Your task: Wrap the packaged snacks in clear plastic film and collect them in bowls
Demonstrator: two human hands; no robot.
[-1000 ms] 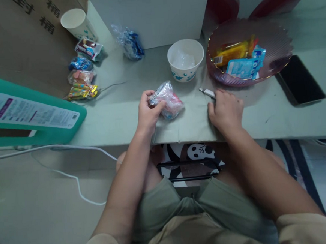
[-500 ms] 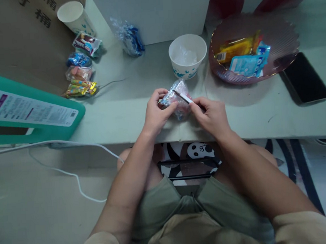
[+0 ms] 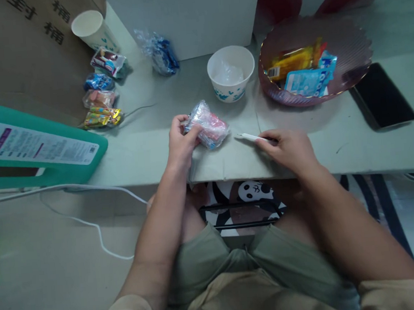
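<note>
My left hand pinches the left side of a crinkled clear plastic packet with pink-red and blue showing through. The packet is just above or on the tabletop; I cannot tell which. To its right, my right hand grips a slim white pen-shaped tool with a thin pointed tip. That tip points left at the packet, a short gap away from it. Behind the packet stands a white paper cup with a blue-green print and crumpled clear plastic inside.
A pink scalloped glass bowl holds yellow and blue packets, with a black phone beside it. At left are wrapped snacks, another paper cup, a green container and a cardboard box. A blue-and-clear wrapper lies by the white box.
The tool has drawn away from the packet as my right hand moved right and slightly down. My left hand has shifted left with the packet, showing more of its pink-red side.
</note>
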